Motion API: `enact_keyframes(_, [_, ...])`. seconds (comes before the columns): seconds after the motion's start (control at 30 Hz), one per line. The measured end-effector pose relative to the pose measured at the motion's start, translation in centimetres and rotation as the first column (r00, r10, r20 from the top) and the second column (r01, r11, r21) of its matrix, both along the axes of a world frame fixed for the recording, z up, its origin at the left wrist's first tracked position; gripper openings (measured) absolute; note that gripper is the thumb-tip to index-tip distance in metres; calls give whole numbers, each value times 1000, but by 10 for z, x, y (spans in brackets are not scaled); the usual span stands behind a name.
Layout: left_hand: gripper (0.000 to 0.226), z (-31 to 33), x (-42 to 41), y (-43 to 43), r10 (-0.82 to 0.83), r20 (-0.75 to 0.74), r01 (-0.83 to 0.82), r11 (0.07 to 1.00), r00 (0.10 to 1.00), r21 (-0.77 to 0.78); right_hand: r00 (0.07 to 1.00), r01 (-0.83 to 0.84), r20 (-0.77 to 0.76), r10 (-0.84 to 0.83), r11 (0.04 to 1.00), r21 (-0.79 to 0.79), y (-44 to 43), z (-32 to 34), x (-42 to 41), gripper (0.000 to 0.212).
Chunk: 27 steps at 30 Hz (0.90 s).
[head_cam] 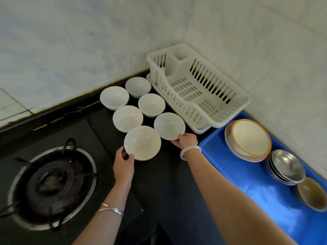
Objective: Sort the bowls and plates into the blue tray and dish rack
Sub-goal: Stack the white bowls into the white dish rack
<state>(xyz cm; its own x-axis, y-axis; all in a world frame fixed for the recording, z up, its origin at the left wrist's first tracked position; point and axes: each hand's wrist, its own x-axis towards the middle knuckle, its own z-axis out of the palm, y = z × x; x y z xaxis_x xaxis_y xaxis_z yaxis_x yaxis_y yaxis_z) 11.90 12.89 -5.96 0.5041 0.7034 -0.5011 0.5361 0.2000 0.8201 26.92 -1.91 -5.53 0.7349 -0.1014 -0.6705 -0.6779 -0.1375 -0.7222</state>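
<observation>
The white bowls mid-frame are finished smooth and glossy; ceramic or plastic can't be told. The dish rack upper right is moulded in cream plastic, fairly matt. The blue tray lower right is shiny plastic, and the metal bowls stacked in it are polished, pretty reflective.

White bowls, cream dish rack, blue tray, orange-rimmed bowl.
</observation>
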Motion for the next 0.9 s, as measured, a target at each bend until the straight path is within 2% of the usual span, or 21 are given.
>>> enact_keyframes(0.2, [51,-6,-1,5,36,78,-23,987,996,-158,984,-10,176,18,999,-47,-12,24,-13,24])
enact_keyframes(0.33, [50,-5,-2,7,51,122,-23,975,991,-222,966,-133,222,135,991,-25,-7,51,-25,23])
enact_keyframes(0.43, [46,-2,-3,9,62,144,-26,969,988,-244,953,-224,198,228,974,-43,4,61,-35,20])
enact_keyframes(0.6, [41,2,-3,16,78,182,-32,969,980,-244,931,-329,105,350,928,-176,23,55,-47,8])
enact_keyframes(0.73, [41,4,0,19,88,163,-46,969,983,-242,901,-396,61,428,873,-284,31,48,-51,6])
enact_keyframes(0.9, [40,3,3,22,19,127,6,981,992,-193,879,-438,34,475,834,-335,37,43,-52,7])
